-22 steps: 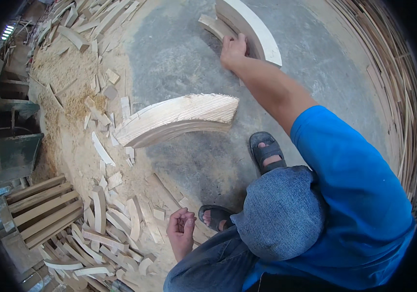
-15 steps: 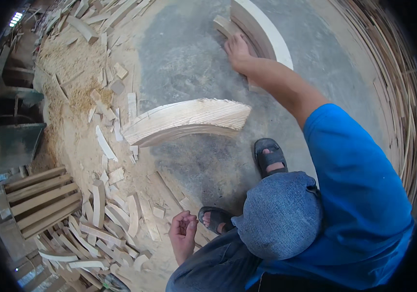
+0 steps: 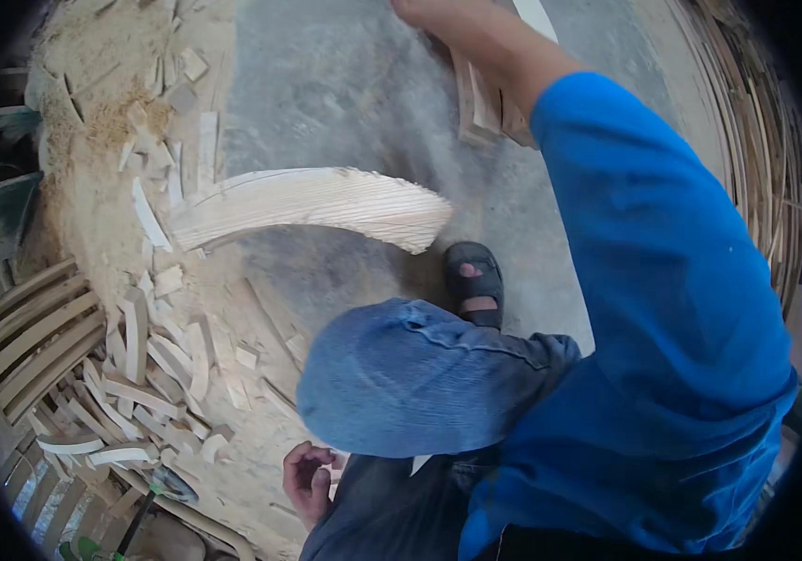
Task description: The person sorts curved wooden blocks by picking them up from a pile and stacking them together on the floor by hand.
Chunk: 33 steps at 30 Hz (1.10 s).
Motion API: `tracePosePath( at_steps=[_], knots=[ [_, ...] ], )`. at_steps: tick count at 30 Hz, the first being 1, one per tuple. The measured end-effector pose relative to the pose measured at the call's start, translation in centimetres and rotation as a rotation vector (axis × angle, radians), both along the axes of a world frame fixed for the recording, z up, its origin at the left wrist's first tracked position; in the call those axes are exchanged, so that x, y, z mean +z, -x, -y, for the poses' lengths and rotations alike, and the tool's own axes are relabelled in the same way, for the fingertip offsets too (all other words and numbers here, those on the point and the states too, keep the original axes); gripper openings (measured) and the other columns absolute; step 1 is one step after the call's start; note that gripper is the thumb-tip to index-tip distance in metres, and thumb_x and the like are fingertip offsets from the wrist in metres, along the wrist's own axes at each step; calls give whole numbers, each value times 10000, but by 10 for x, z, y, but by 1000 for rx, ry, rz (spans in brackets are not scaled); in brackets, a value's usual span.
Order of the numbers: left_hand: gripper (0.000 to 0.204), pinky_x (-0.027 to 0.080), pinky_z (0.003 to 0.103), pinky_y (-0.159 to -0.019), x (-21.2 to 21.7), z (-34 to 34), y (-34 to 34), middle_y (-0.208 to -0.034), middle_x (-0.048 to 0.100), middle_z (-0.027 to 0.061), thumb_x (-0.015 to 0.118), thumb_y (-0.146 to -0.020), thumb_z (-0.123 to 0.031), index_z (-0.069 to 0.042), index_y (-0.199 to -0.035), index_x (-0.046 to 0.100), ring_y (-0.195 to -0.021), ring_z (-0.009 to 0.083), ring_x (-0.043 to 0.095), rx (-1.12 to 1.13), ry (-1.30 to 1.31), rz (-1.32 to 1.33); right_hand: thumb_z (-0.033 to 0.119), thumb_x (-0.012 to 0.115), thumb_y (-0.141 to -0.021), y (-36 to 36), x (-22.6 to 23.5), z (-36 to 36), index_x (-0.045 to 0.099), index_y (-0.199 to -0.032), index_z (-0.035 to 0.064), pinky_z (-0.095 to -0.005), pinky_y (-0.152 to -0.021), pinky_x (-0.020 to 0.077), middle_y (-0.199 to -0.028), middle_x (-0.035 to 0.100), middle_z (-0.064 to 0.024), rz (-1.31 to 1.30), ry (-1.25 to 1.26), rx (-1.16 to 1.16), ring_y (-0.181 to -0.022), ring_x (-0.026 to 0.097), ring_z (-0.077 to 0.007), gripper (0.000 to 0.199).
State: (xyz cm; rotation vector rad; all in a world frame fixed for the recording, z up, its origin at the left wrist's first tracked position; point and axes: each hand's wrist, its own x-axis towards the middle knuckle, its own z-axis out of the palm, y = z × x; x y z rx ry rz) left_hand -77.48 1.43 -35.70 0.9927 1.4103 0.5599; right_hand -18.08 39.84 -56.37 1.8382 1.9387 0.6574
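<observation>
My right arm reaches to the far edge of the head view, where only part of my right hand (image 3: pixel 412 9) shows; its fingers are cut off. Beneath and beside that forearm stand curved wooden pieces (image 3: pixel 477 105), partly covered by the arm. My left hand (image 3: pixel 307 481) hangs by my left leg, fingers loosely curled and apart from the thumb, with nothing seen in it. Between my feet and the far pieces, a thick curved wooden block (image 3: pixel 317 201) with a rough-sawn edge lies on the grey floor.
Wood offcuts (image 3: pixel 144 397) lie heaped at the left, beside a slatted wooden piece (image 3: pixel 41 341). Sawdust (image 3: pixel 92 112) and scraps cover the floor there. Long thin strips (image 3: pixel 747 122) line the right side. My sandalled foot (image 3: pixel 476 285) stands near the block's right end.
My right hand has moved farther away, to the top edge. My left knee has come forward over one foot, and my left hand has shifted back. The whole view has shifted slightly.
</observation>
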Motion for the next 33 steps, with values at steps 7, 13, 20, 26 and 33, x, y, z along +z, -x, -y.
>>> tracePosePath(
  at_steps=[7, 13, 20, 26, 33],
  knots=[
    [575, 482, 335, -852, 23, 15, -3, -969, 626, 121, 688, -878, -348, 30, -1264, 488, -892, 192, 598, -14, -4, -131, 227, 523, -898, -111, 27, 67, 613, -1199, 139, -475, -1018, 362, -1201, 631, -105, -253, 41, -419, -1162, 543, -287, 326],
    [548, 480, 329, -835, 69, 30, 13, -967, 628, 110, 693, -877, -343, 14, -1251, 509, -879, 180, 596, 102, -41, -388, 241, 520, -903, -70, -45, 45, 566, -1270, 145, -487, -1046, 347, -1243, 611, -108, -387, 157, -408, -1185, 531, -306, 383],
    [347, 478, 299, -825, -2, -51, 43, -930, 656, 72, 647, -839, -92, -18, -1175, 598, -890, 157, 605, -195, -150, -375, 258, 516, -909, -233, -9, -2, 510, -1353, 151, -501, -1080, 329, -1293, 586, -112, 17, 110, 21, -1212, 517, -328, 457],
    [355, 491, 286, -743, 13, -63, 73, -889, 650, 62, 660, -866, -144, -11, -1186, 581, -829, 130, 612, -188, -129, -188, 307, 615, -867, 75, 94, -12, 475, -1385, 143, -545, -1061, 338, -1393, 507, -147, -273, 340, -251, -1299, 453, -352, 561],
    [356, 509, 285, -732, -71, -94, 162, -883, 660, 77, 693, -853, -196, -10, -1144, 611, -783, 155, 634, 82, -304, -311, 307, 605, -932, 64, 132, -76, 530, -1300, -33, -352, -1042, 389, -1325, 562, -184, -907, 334, -118, -1260, 510, -294, 506]
  ],
)
